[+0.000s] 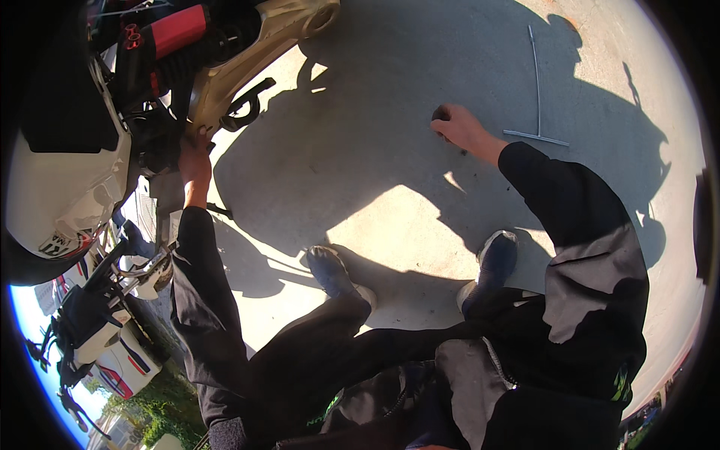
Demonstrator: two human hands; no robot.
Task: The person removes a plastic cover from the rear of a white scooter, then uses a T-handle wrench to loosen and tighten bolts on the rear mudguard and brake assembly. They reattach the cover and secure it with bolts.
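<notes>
My left hand (196, 163) reaches to the underside of a scooter, its fingers bent against dark parts beside the gold swingarm (232, 71). What those fingers grip is hidden in shadow. Out over the concrete, my right hand (461, 129) is closed, thumb and fingers pinched together. Something small and dark shows at its fingertips, too shaded to name. Close to the right wrist, a metal T-handle wrench (537, 86) lies on the ground with its crossbar toward me. A black curved lever (244, 109) juts out below the swingarm.
The scooter's red shock absorber reservoir (178, 31) and white body panel (64, 176) fill the upper left. Another parked scooter (124, 360) stands at lower left near green plants (169, 416). My shoes (330, 271) are on sunlit and shadowed concrete (360, 142).
</notes>
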